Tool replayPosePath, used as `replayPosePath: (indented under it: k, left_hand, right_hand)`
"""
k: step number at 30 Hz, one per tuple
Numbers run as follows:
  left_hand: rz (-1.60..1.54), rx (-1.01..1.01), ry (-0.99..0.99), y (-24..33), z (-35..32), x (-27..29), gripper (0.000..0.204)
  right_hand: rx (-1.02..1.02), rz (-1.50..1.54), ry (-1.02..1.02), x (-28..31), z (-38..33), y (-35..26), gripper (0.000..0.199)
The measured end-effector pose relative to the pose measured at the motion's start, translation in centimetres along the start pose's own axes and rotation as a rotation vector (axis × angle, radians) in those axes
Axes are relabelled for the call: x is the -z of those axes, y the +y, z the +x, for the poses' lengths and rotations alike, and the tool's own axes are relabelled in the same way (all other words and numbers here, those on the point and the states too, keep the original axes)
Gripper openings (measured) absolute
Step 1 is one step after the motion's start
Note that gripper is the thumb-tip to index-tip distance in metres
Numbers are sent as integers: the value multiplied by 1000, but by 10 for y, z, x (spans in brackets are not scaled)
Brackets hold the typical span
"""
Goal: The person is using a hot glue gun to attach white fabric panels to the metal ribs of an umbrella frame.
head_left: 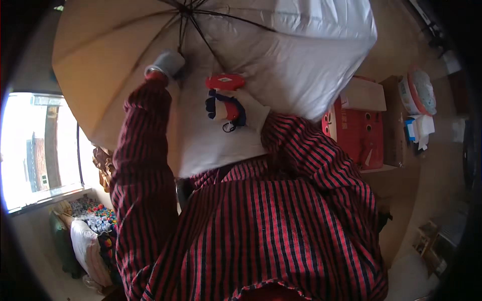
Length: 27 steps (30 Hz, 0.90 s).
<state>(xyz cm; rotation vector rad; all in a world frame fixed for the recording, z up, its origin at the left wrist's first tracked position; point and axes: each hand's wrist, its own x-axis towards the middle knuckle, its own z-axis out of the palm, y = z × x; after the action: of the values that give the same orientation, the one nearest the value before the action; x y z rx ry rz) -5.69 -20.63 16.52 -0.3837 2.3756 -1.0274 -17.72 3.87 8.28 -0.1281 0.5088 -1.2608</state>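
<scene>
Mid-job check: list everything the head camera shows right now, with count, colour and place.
umbrella: one, open, pale beige and white with dark ribs, top centre, held overhead
handle: one, red, white and dark blue, centre
red box: one, right of centre
cardboard piece: one, tan, on the red box
round containers: stacked, white and red, far right
window: one, bright, left edge
small colourful items: many, lower left
left hand: grey-gloved, against the umbrella's underside
right hand: white-gloved, at the handle
striped sleeves: two, red and black

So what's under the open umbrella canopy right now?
Under the canopy: dark ribs fanning from the hub, the gloved left hand raised to the fabric, the right hand lower near a red disc. The shaft and whatever lies beyond the fabric are hidden.
</scene>
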Motion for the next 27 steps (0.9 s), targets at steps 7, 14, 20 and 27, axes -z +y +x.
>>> replayPosePath:
  k: [7, 14, 20, 27]
  left_hand:
    - [-603, 596, -33, -58, -21, -22, 29]
    - [-686, 755, 224, 13, -49, 46, 32]
    - [-1018, 669, 66, 67, -56, 55, 35]
    - [-1050, 508, 84, 86, -10, 14, 31]
  right_hand:
    - [336, -293, 151, 5, 35, -5, 24]
    - [447, -601, 289, 13, 25, 1, 27]
    - [399, -572, 271, 7, 15, 12, 19]
    - [520, -587, 277, 30, 42, 40, 23]
